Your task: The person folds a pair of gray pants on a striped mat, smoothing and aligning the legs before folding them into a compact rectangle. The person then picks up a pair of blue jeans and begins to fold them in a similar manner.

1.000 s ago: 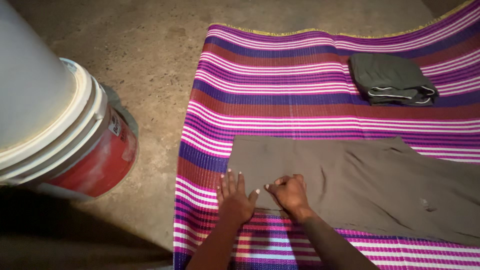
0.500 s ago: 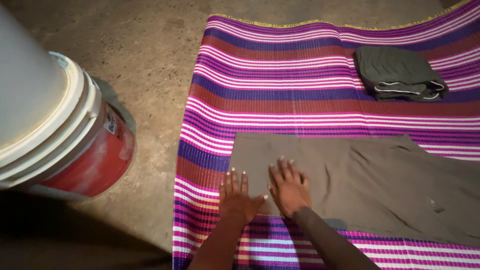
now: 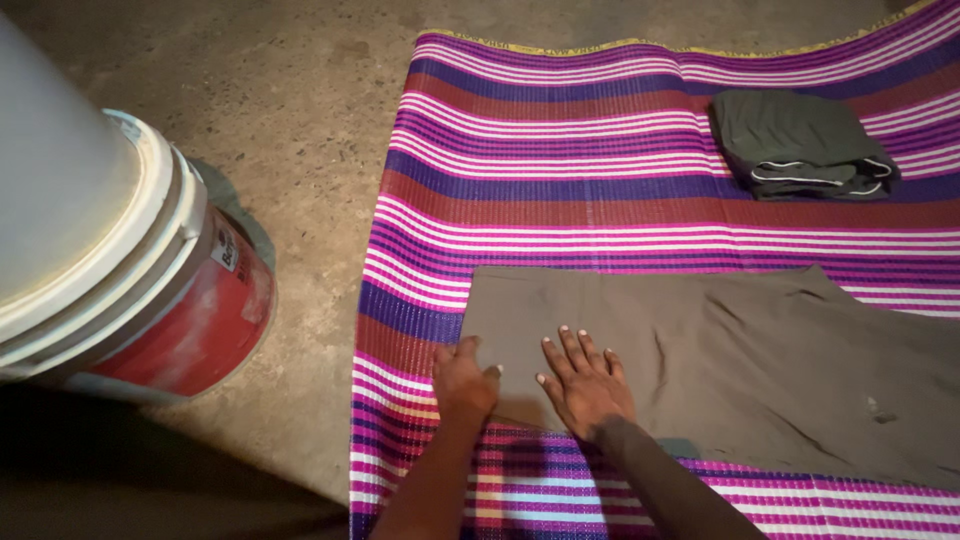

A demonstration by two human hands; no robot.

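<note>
Flat grey-brown cloth garment (image 3: 720, 360) lies spread on the striped purple, pink & white woven plastic mat (image 3: 600, 170), running from centre toward 3 o'clock. Left hand (image 3: 465, 378) sits at its near-left corner, fingers curled over the edge, thumb on top. Right hand (image 3: 588, 385) just beside it, palm down on the fabric w/ fingers spread. Folded dark green cloth bundle (image 3: 805, 145) at 1 o'clock; red plastic bucket w/ white rim (image 3: 190, 300) at 9 o'clock on the concrete floor (image 3: 300, 90).

left hand (image 3: 465, 380) curls at the brown cloth (image 3: 720, 360) edge; right hand (image 3: 588, 385) lies flat on it.
</note>
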